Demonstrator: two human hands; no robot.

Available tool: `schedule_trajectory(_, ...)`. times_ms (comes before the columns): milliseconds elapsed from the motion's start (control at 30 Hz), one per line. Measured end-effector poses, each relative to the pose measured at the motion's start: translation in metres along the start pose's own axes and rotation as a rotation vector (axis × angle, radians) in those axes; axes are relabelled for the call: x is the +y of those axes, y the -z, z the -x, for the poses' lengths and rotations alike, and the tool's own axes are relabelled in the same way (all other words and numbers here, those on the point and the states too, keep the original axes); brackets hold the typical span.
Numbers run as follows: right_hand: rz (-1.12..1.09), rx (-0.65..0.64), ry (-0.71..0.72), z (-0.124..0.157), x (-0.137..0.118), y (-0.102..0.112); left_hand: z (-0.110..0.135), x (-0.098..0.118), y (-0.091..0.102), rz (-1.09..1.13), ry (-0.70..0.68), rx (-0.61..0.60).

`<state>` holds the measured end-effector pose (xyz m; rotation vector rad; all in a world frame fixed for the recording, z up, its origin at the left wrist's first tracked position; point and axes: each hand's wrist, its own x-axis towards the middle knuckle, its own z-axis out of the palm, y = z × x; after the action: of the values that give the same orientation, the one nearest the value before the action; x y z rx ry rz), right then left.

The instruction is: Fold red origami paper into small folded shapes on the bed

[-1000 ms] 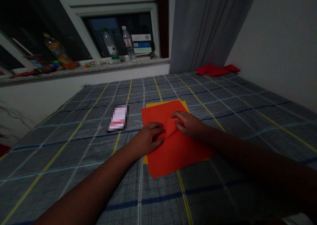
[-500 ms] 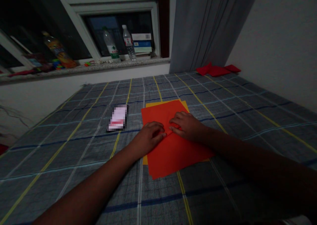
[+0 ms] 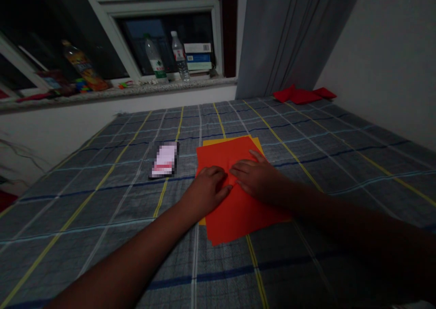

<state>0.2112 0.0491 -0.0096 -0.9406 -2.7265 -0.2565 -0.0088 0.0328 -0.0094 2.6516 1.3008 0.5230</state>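
A sheet of red-orange paper (image 3: 240, 213) lies on a plaid bedsheet (image 3: 102, 223), on top of a slightly offset yellow-orange sheet (image 3: 225, 141). My left hand (image 3: 206, 192) rests on the paper with curled fingers beside a small fold. My right hand (image 3: 257, 178) lies flat across the fold, its fingertips near my left hand. Neither hand lifts the paper. Part of the fold is hidden under my fingers. A phone (image 3: 164, 160) with a blurred screen lies to the left of the paper, apart from both hands.
The bed ends at a white wall on the right and below a window. A stone sill holds plastic bottles (image 3: 156, 59) and books (image 3: 197, 57). A red cloth (image 3: 299, 95) lies in the far right corner beside a grey curtain (image 3: 289, 36).
The small raised paper flap between my hands has gone flat under my fingers. My right hand has moved down over the fold, and the view has tilted slightly.
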Motion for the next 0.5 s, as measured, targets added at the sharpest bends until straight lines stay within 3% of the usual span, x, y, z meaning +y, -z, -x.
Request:
schedule_trajectory(100, -0.001, -0.013, 0.053, 0.000, -0.002, -0.004, 0.000, 0.004, 0.001, -0.049, 0.012, 0.003)
schedule_trajectory(233, -0.064, -0.046, -0.014, 0.001, 0.001, -0.007, 0.000, 0.000, 0.000, -0.058, 0.012, -0.003)
schedule_trajectory(500, -0.141, -0.085, -0.044, 0.006, 0.004, -0.007, -0.002, -0.013, -0.003, 0.110, 0.020, 0.033)
